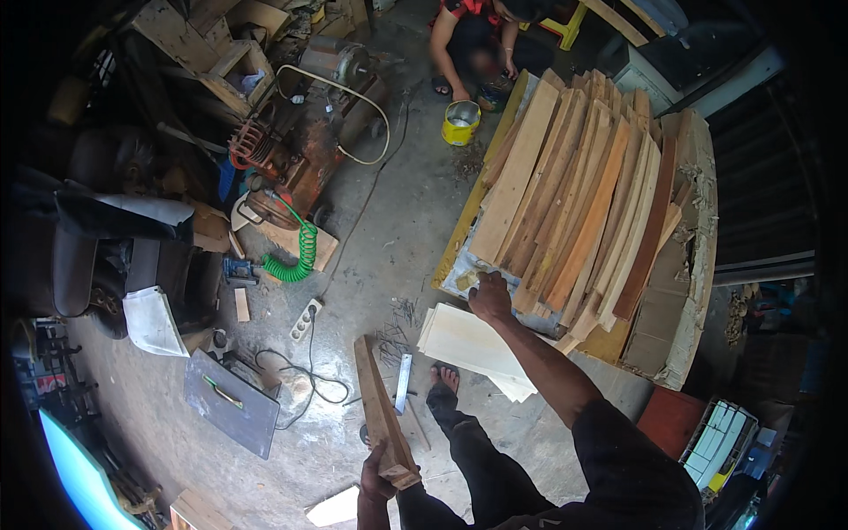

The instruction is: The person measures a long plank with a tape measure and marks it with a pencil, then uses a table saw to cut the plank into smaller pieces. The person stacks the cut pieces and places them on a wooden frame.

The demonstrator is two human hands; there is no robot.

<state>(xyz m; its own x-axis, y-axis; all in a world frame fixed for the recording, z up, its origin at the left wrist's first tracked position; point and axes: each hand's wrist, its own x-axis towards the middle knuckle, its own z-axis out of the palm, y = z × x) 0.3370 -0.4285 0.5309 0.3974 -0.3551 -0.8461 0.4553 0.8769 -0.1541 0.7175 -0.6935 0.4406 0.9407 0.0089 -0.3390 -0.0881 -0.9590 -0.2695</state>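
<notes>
My left hand [377, 475] is wrapped round the near end of a wooden board [380, 406], which stands out away from me at a slant over the floor. My right hand [488, 296] reaches forward to the near left corner of a low table [448, 265]. Its fingers are curled; what they hold, if anything, is too small to make out. A small yellowish patch [465, 280] lies beside the fingertips. Just right of that hand, many lengths of wood [565, 194] are laid side by side across the table. Pale thin sheets [468, 344] lie on the floor below my right forearm.
Across the table's far left corner a person [477, 44] crouches by a yellow can [461, 122]. An air compressor [291, 168] with a green coiled hose [300, 256] stands at the left. A power strip [306, 321], its cord, a metal ruler [403, 384] and scattered nails [393, 340] lie on the floor.
</notes>
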